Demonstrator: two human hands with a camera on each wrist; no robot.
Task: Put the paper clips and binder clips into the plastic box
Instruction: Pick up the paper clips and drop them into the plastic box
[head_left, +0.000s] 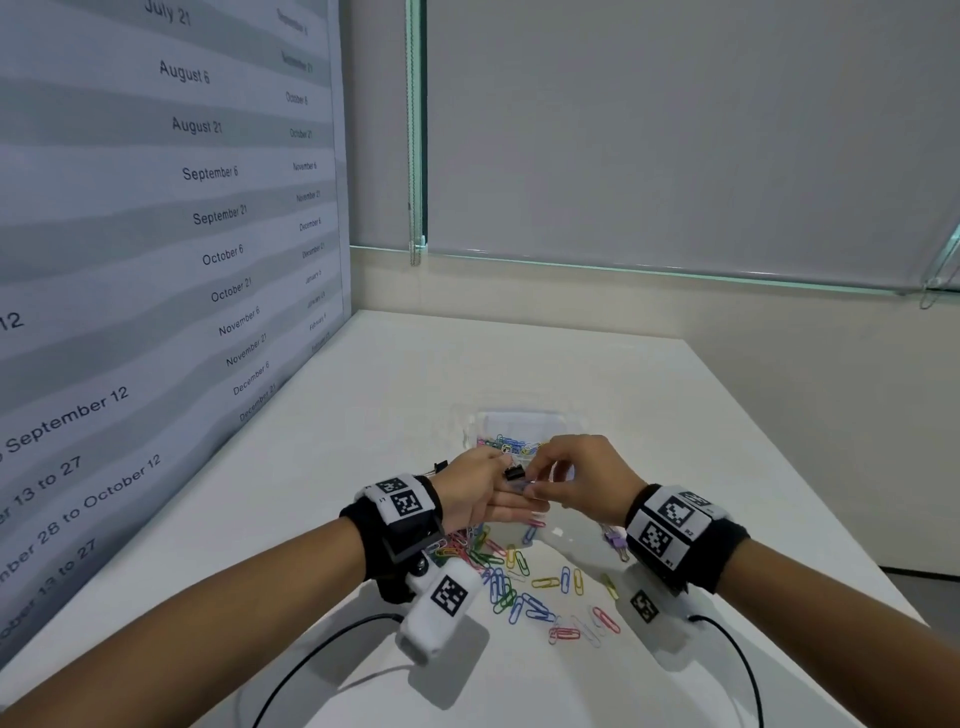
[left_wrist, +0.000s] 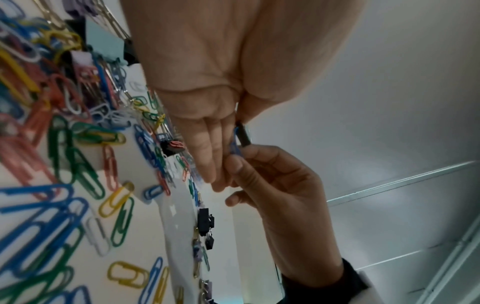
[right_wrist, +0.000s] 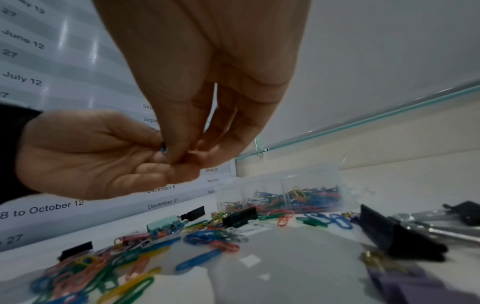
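Two hands pull a blue paper clip off a black binder clip, just in front of the plastic box.

The left hand (head_left: 480, 486) lies palm up, its thumb pressing the small black binder clip (head_left: 515, 473) onto its fingers. The right hand (head_left: 582, 475) pinches the blue paper clip (left_wrist: 235, 142) hooked on it. The clear plastic box (head_left: 519, 434), already holding some paper clips, sits just past both hands, so the drop is a short reach forward. Both hands are about as near. More paper clips (head_left: 524, 587) and binder clips (right_wrist: 240, 217) lie loose on the white table (head_left: 701, 467), nearer the person.
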